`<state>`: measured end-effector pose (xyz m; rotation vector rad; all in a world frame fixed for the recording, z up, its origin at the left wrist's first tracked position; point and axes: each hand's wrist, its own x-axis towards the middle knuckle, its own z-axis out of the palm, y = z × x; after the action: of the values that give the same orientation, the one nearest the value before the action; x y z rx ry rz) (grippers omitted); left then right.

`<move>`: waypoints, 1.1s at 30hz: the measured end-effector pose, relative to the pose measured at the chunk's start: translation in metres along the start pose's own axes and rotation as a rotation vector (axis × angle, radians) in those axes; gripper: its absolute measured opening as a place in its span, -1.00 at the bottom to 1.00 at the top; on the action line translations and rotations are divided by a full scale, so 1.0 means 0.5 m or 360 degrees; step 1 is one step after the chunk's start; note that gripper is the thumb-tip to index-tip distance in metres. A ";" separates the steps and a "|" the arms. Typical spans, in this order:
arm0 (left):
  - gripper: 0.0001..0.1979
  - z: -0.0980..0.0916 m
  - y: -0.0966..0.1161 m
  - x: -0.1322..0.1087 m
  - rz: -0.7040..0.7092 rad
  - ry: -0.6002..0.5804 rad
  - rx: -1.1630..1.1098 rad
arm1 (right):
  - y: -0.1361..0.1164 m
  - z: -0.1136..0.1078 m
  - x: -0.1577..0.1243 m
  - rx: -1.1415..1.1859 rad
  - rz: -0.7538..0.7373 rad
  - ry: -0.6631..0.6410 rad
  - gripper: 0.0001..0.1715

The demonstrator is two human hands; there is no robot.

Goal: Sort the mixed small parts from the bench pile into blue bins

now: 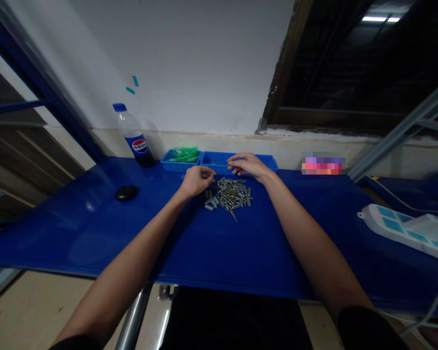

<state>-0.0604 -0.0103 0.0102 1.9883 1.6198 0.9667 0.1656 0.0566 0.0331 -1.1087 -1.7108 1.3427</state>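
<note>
Toward the bench's (pixel 95 228) back edge, beside a pile of small metal parts (pixel 228 195): left hand (pixel 196 180) curled, fingertips pinching one tiny part (too small to identify). Right hand (pixel 248 166) just behind the pile, fingers drawn together, apparently nipping another piece; cannot tell for certain. Behind both, against the wall, two blue bins (pixel 263 161), the left one filled with green pieces (pixel 184 154). Near the back left corner, a cola bottle (pixel 134 136) and a black mouse (pixel 126 192). At the right edge, a white power strip (pixel 405 231).
</note>
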 end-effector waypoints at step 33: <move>-0.65 0.032 0.006 0.003 0.0084 0.0018 -0.0996 | -0.021 0.023 -0.030 0.0211 0.0112 -0.0376 -0.77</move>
<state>-0.0466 -0.0080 0.0018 1.5914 1.0825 1.3077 0.1592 0.0371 0.0405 -0.9743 -1.7312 1.6619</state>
